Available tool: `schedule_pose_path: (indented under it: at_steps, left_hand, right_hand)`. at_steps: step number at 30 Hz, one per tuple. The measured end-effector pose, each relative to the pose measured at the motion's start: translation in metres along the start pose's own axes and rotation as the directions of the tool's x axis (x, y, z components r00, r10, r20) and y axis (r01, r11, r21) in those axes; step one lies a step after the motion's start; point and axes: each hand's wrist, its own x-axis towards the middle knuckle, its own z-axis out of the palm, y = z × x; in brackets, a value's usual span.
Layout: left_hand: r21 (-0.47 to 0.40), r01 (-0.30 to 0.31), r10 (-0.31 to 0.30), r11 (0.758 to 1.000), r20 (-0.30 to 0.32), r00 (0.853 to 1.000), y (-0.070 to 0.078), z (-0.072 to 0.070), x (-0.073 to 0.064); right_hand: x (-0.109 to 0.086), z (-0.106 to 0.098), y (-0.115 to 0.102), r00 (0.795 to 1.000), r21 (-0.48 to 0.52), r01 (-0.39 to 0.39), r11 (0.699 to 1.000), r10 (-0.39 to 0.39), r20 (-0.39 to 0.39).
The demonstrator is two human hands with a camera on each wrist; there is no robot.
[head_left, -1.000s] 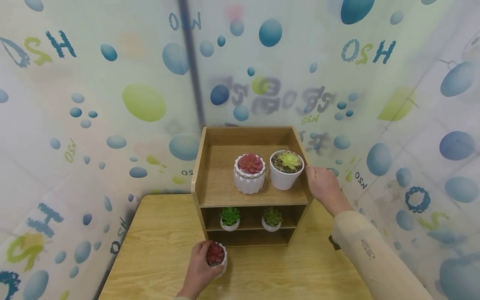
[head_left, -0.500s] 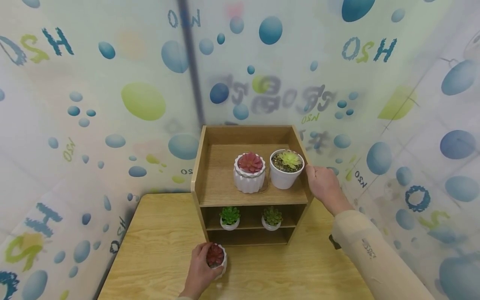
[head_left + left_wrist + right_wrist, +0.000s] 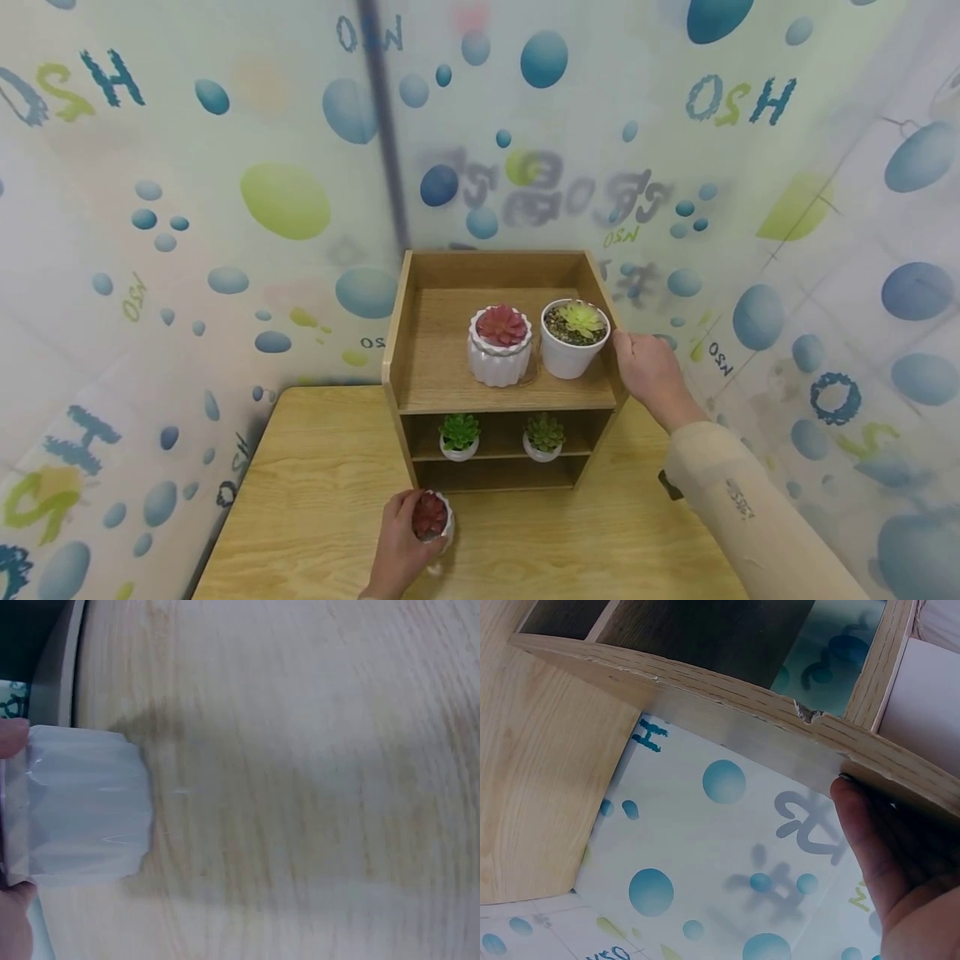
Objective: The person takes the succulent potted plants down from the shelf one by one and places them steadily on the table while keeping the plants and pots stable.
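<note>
My left hand (image 3: 400, 546) grips a white ribbed pot with a dark red succulent (image 3: 431, 515), in front of the shelf's lower left corner. In the left wrist view, fingers hold the white pot (image 3: 90, 806) by its rim, its base toward the wooden tabletop. My right hand (image 3: 651, 373) holds the right side panel of the small wooden shelf (image 3: 442, 350). The right wrist view shows a finger of the right hand (image 3: 870, 847) against the panel's outer face; other fingers are hidden. On the top shelf stand another red succulent (image 3: 500, 346) in a ribbed pot and a light green succulent (image 3: 575, 337) in a smooth white pot.
Two small green potted plants, a bright one (image 3: 459, 436) and a duller one (image 3: 543, 436), stand on the shelf's middle level. Under the shelf lies the wooden table (image 3: 322, 467). A patterned curtain (image 3: 285, 200) surrounds it closely. A small dark object (image 3: 670, 485) lies beside the right sleeve.
My left hand, with the red succulent's pot, has shifted slightly toward the near side, away from the shelf. The right hand stays at the side panel.
</note>
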Motion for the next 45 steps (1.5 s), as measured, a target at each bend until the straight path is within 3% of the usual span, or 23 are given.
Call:
schedule_pose_path:
  at_steps: [6,12,21,28,33,45]
  left_hand:
    - [-0.006,0.044,-0.044,0.999,0.049,0.998,0.002,-0.001,0.005]
    - [-0.007,0.04,-0.04,0.999,0.034,0.999,0.005,0.0,0.008]
    - [-0.004,0.093,-0.093,0.996,0.036,0.995,0.01,0.001,0.014]
    - [-0.003,0.069,-0.069,0.998,-0.006,0.998,0.008,0.002,0.014]
    - [-0.034,0.074,-0.074,0.997,0.001,0.997,0.003,0.003,0.013]
    - [0.002,0.059,-0.059,0.998,0.012,0.998,0.001,0.003,0.012]
  right_hand:
    - [0.002,-0.001,-0.001,1.0,0.005,0.004,1.0,-0.004,-0.004]
    - [0.004,-0.002,0.0,1.0,0.001,0.023,1.0,-0.023,-0.02]
    - [0.003,-0.004,0.002,1.0,0.018,0.003,1.0,-0.003,0.002]
    - [0.0,-0.003,-0.001,1.0,0.019,-0.012,1.0,0.012,0.017]
    - [-0.001,-0.001,-0.002,0.998,0.025,-0.039,0.999,0.038,0.043]
    - [0.0,0.002,0.001,0.999,0.012,-0.029,0.999,0.029,0.027]
